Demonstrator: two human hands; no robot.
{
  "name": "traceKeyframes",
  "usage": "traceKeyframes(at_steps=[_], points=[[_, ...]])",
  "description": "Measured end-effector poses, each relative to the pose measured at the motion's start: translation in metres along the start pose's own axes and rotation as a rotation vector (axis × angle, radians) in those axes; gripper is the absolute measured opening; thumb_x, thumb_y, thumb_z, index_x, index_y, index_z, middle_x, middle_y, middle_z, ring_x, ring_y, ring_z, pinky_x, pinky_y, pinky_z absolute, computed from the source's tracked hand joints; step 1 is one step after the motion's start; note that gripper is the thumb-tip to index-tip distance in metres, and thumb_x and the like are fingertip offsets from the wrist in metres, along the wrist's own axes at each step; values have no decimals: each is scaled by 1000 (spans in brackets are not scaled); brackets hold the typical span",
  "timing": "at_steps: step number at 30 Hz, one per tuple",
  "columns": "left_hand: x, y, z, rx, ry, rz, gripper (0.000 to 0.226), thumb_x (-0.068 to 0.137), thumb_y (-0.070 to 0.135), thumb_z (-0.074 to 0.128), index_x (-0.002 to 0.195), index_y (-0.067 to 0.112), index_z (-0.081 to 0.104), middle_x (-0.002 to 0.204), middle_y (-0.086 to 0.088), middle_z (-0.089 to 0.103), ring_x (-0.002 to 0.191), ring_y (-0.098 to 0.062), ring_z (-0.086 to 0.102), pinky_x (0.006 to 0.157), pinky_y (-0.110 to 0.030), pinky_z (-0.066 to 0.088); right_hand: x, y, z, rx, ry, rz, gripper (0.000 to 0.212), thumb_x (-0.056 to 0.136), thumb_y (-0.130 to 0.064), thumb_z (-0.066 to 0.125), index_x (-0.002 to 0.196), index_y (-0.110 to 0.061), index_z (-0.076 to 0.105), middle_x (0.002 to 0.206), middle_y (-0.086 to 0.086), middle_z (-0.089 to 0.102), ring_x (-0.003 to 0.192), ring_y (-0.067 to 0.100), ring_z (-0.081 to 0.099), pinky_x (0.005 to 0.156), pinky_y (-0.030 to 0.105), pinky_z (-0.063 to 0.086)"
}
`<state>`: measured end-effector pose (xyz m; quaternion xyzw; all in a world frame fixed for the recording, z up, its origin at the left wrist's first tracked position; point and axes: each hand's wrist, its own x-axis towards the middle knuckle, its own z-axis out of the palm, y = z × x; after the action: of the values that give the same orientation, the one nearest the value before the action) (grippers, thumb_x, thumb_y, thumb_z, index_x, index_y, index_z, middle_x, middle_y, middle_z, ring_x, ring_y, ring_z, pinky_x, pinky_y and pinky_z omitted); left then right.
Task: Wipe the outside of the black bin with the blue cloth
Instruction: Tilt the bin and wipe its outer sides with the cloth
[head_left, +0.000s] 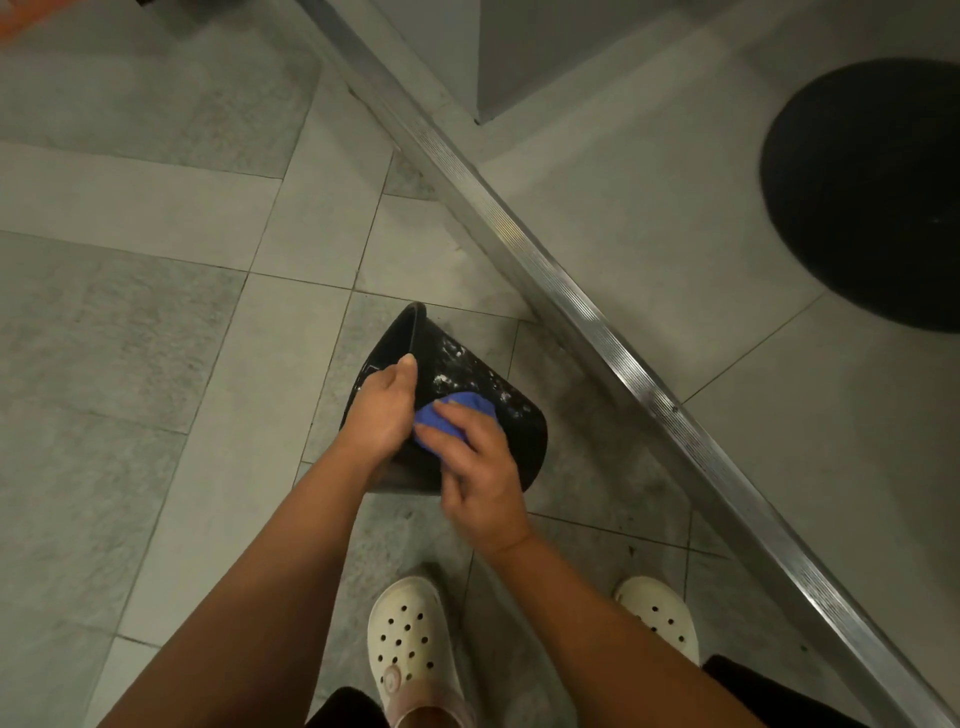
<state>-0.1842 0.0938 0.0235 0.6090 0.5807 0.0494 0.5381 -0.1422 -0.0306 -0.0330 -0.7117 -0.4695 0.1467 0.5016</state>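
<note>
The black bin (470, 374) is tilted over the tiled floor, its open mouth facing left and its base to the right. White smears speckle its outer wall. My left hand (382, 410) grips the bin's rim, thumb on the outside. My right hand (480, 470) presses the bunched blue cloth (452, 421) against the bin's outer side, fingers curled over the cloth.
A ribbed metal threshold strip (587, 312) runs diagonally from the top centre to the bottom right. Beyond it lies a round black object (867, 192) on grey floor. My two white clogs (410, 644) stand below the bin.
</note>
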Motion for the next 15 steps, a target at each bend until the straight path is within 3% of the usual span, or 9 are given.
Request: traceKeyframes(at_steps=[5, 8, 10, 15], points=[[0, 2, 4, -90, 62, -34, 43, 98, 32, 32, 93, 1, 61, 88, -22, 66, 83, -33, 65, 78, -45, 53, 3, 10, 2, -78, 54, 240, 43, 82, -13, 41, 120, -18, 59, 130, 9, 48, 123, 20, 44, 102, 41, 43], [-1, 2, 4, -94, 100, -13, 45, 98, 29, 33, 90, -8, 57, 76, -19, 60, 73, -27, 58, 72, -42, 50, -15, 4, 7, -4, 34, 95, 39, 83, -5, 46, 117, -16, 61, 128, 7, 52, 125, 20, 44, 100, 52, 40], [0, 2, 4, -92, 103, -13, 44, 99, 27, 33, 94, -10, 57, 80, -18, 58, 74, -24, 55, 72, -41, 48, -17, 1, 10, 8, -35, 9, 33, 86, -5, 47, 113, -14, 64, 124, 10, 57, 125, 23, 45, 101, 56, 37], [-3, 4, 3, -84, 118, 32, 38, 99, 26, 32, 99, 0, 58, 90, -16, 63, 83, -25, 59, 76, -38, 49, 12, 2, 6, -17, -24, 55, 34, 86, -2, 45, 113, -10, 65, 122, 14, 58, 118, 25, 50, 104, 44, 38]])
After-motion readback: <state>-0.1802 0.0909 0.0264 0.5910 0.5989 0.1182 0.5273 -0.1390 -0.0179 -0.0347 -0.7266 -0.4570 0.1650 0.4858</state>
